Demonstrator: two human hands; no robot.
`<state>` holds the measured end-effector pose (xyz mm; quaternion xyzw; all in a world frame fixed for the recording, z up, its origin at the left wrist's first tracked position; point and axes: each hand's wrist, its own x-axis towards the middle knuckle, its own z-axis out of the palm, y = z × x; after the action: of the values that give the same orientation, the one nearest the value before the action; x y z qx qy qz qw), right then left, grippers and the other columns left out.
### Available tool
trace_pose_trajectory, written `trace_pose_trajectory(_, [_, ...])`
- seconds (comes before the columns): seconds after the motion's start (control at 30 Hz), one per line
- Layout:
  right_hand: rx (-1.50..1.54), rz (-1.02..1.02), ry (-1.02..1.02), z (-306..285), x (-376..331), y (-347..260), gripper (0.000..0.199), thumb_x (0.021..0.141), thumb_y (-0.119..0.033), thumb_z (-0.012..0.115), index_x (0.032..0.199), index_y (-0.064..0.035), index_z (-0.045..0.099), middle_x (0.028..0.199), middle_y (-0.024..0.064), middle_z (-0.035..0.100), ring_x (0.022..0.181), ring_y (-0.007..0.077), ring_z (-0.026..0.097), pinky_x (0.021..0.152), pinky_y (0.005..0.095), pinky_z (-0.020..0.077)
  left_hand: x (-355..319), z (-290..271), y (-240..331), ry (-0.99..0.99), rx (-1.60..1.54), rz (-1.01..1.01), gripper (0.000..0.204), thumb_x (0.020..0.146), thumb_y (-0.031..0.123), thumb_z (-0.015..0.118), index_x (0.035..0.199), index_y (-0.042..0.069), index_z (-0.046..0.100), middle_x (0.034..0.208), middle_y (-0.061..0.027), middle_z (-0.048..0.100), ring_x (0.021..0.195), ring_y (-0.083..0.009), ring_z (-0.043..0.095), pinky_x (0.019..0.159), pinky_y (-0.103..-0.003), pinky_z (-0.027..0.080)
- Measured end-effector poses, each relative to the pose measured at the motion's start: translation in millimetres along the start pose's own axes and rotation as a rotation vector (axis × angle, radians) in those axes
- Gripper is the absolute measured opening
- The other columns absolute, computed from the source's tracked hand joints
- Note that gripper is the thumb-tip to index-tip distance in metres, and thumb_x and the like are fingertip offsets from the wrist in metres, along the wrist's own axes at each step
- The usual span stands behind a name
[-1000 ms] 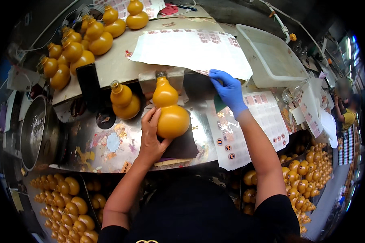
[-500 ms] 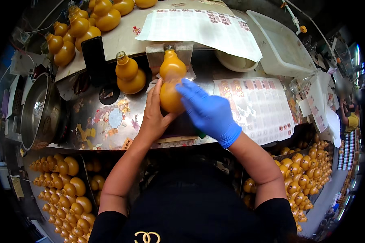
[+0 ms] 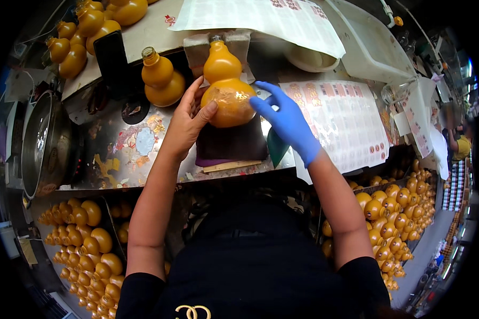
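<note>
An orange gourd-shaped bottle (image 3: 223,69) lies tilted on a pale cloth pad (image 3: 196,50), its neck pointing away from me. A clear film or decal with gold marks (image 3: 230,102) covers part of its lower bulb. My bare left hand (image 3: 189,118) holds the bottle's left side, thumb in front and the other fingers partly hidden behind it. On the other side my right hand (image 3: 290,125), in a blue glove, has its fingers stretched out and apart, the tips at the bulb's right edge. Below the bottle is a dark block (image 3: 231,143).
Another gourd bottle (image 3: 162,80) stands to the left, beside a black phone-like slab (image 3: 112,61). Printed sticker sheets (image 3: 340,122) lie at right. A metal pan (image 3: 45,143) is far left, a translucent tub (image 3: 375,48) far right. Many gourd bottles (image 3: 90,250) stand below the bench.
My right hand has moved from the front of the lower bulb to its right edge, uncovering the gold-marked film. My left thumb now rests on the bulb's front. The view has shifted slightly.
</note>
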<state>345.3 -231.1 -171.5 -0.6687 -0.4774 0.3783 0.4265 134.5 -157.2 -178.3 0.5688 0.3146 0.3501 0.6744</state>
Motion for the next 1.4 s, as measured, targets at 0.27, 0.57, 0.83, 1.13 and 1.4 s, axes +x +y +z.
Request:
trace_pose_trajectory(0.27, [0.133,-0.024,-0.233,3,15,15,0.067,0.085,-0.051,0.067,0.128,-0.0013,0.056,0.088,0.0031,0.061,0.079,0.0102,0.054,0.074,0.0241,0.0460,-4,-1,-7,0.009,0.029,0.035,0.077,0.087,0.031,0.071,0.145,-0.002,0.030,0.137,-0.0135,0.046,0.126,-0.0203,0.045,0.106,-0.031,0.035])
trace_pose_trajectory(0.57, [0.189,-0.036,-0.264,3,19,12,0.064,0.088,-0.049,0.062,0.129,-0.0010,0.055,0.102,0.0074,0.065,0.082,0.0108,0.057,0.076,0.0245,0.0479,-4,0,-9,0.039,0.041,0.058,0.075,0.089,0.032,0.068,0.144,-0.003,0.031,0.139,-0.0153,0.044,0.128,-0.0222,0.043,0.107,-0.032,0.033])
trace_pose_trajectory(0.83, [0.139,0.003,-0.266,3,20,11,0.068,0.086,-0.052,0.064,0.132,-0.0030,0.053,0.102,0.0083,0.064,0.093,0.0138,0.058,0.086,0.0277,0.0463,-13,-4,-18,0.074,0.149,0.026,0.073,0.089,0.041,0.065,0.142,-0.002,0.038,0.142,-0.0161,0.043,0.132,-0.0236,0.039,0.110,-0.033,0.029])
trace_pose_trajectory(1.13, [0.149,-0.004,-0.279,5,18,13,0.067,0.087,-0.051,0.063,0.134,-0.0048,0.053,0.104,0.0054,0.064,0.092,0.0120,0.056,0.084,0.0256,0.0459,-10,-1,-20,0.121,0.248,0.056,0.072,0.088,0.044,0.066,0.138,-0.003,0.042,0.136,-0.0163,0.047,0.128,-0.0247,0.044,0.107,-0.033,0.032])
trace_pose_trajectory(1.4, [0.249,0.080,-0.446,-10,27,11,0.056,0.093,-0.044,0.058,0.133,-0.0050,0.054,0.100,-0.0002,0.062,0.086,0.0086,0.053,0.080,0.0240,0.0445,-8,8,-11,0.189,0.303,0.068,0.074,0.087,0.042,0.068,0.139,-0.003,0.041,0.130,-0.0178,0.051,0.123,-0.0246,0.049,0.104,-0.033,0.036])
